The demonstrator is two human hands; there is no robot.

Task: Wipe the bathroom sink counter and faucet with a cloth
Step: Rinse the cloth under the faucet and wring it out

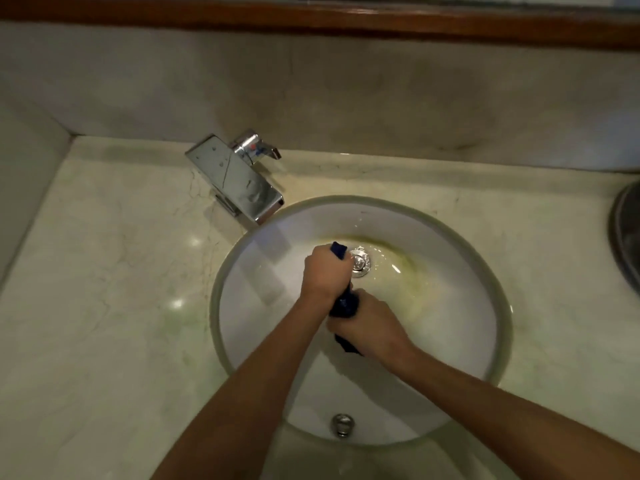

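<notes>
A dark blue cloth (344, 301) is rolled into a tight rope and held over the round white sink basin (460, 327). My left hand (325, 271) grips its far end near the chrome drain (361, 263). My right hand (369, 323) grips its near end, and a short tail of cloth hangs below that fist. The chrome faucet (239, 178) with its flat spout stands on the pale marble counter (104, 271) at the basin's upper left. Yellowish staining rings the drain.
A marble backsplash (311, 91) rises behind the counter, topped by a brown wooden ledge (311, 15). A dark round metal object (627, 230) sits at the right edge. An overflow hole (342, 424) shows in the basin's near wall. A side wall (24, 168) closes the left.
</notes>
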